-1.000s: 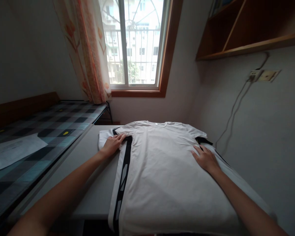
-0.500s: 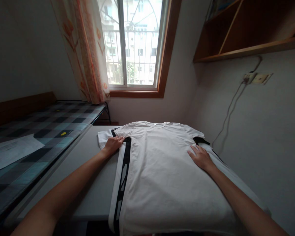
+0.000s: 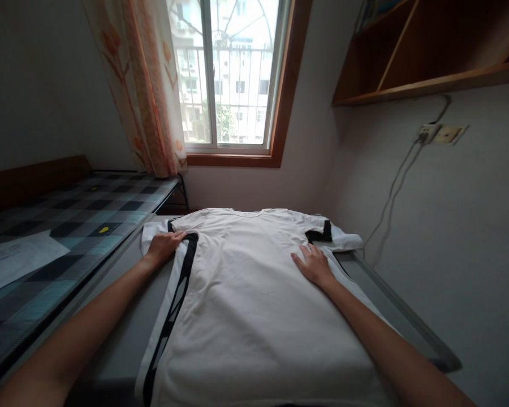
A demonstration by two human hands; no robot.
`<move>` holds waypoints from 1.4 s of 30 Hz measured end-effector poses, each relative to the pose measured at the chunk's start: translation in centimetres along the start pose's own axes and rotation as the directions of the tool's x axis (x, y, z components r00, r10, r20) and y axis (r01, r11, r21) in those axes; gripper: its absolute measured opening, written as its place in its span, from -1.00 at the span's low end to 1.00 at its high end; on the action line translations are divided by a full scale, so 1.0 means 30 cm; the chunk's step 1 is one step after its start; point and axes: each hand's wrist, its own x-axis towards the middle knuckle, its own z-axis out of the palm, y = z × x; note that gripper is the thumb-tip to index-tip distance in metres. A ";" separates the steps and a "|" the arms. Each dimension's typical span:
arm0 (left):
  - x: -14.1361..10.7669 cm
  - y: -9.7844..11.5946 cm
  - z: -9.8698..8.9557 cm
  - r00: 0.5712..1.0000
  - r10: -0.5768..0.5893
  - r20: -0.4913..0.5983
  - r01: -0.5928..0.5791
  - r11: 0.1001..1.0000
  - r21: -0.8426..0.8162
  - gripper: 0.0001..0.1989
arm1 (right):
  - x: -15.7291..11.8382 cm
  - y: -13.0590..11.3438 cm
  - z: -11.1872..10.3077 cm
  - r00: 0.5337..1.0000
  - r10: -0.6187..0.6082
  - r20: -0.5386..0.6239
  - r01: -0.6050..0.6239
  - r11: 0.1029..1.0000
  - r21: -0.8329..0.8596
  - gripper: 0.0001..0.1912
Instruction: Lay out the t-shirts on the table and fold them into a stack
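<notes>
From where I stand, a white short-sleeved T-shirt (image 3: 254, 305) lies spread over the middle of the table (image 3: 123, 339), its round collar up by the far edge and its lower part running down to the near edge. Beneath it lies a second white garment (image 3: 176, 311), which shows along both sides: toward the table's left edge it bares a long black stripe with pale angular shapes, and toward the right edge a patch of black trim and a white sleeve that reaches out near the far right corner. The person's left hand (image 3: 165, 247) is at the T-shirt's left underarm, knuckles up, fingertips on the cloth just where the sleeve meets the side — I cannot tell whether that grip pinches the fabric or merely presses on it. The right hand (image 3: 315, 264) rests on the T-shirt just below the other underarm, its grip wide, fingers fanned and holding nothing. A few soft creases run down the T-shirt's front between the two hands. Beyond the table's left edge stands a bed with a checked mattress (image 3: 127, 196), a sheet of paper (image 3: 21, 257) lying on it. Past the far edge is a window (image 3: 237, 85) with a flowered curtain (image 3: 146, 90) — and on the wall at the right, a socket (image 3: 449, 134) with a cord (image 3: 388, 206) trailing down toward the table.
</notes>
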 end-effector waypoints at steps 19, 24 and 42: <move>-0.029 -0.120 -0.184 0.956 -0.005 0.292 0.007 1.000 -0.005 -0.50 | 0.041 -0.289 -0.024 0.974 -0.097 -0.202 0.097 0.995 -0.011 -0.49; 0.024 0.101 -0.128 0.998 0.030 -0.053 -0.033 0.998 -0.062 -0.58 | 0.129 -0.423 -0.023 0.956 -0.294 -0.024 0.295 0.953 0.069 -0.36; 0.025 0.290 0.049 0.967 -0.240 0.085 0.244 0.969 -0.045 -0.41 | 0.380 -0.118 0.041 0.982 0.021 0.188 -0.007 0.997 -0.074 -0.32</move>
